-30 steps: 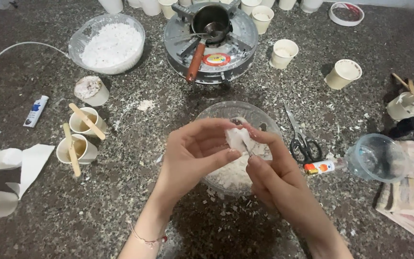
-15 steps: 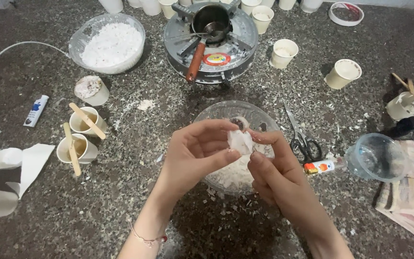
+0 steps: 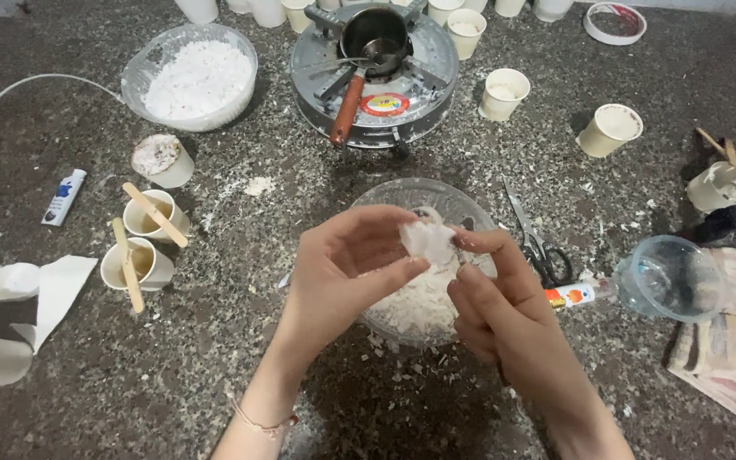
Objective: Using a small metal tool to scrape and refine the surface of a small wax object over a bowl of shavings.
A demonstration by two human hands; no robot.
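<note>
Left hand (image 3: 347, 268) and right hand (image 3: 496, 298) both pinched on a white wax chunk (image 3: 428, 241), held over the clear bowl (image 3: 385, 198) mid-worktop, likely so crumbs drop inside; scissors (image 3: 531, 238) just beside

Both hands, left hand (image 3: 342, 273) and right hand (image 3: 496, 311), meet on a chunk (image 3: 426, 241) above the bowl (image 3: 385, 198); stove (image 3: 375, 68) with pot (image 3: 374, 34) behind it, scissors (image 3: 531, 238) right, two cups (image 3: 142, 243) left.
</note>
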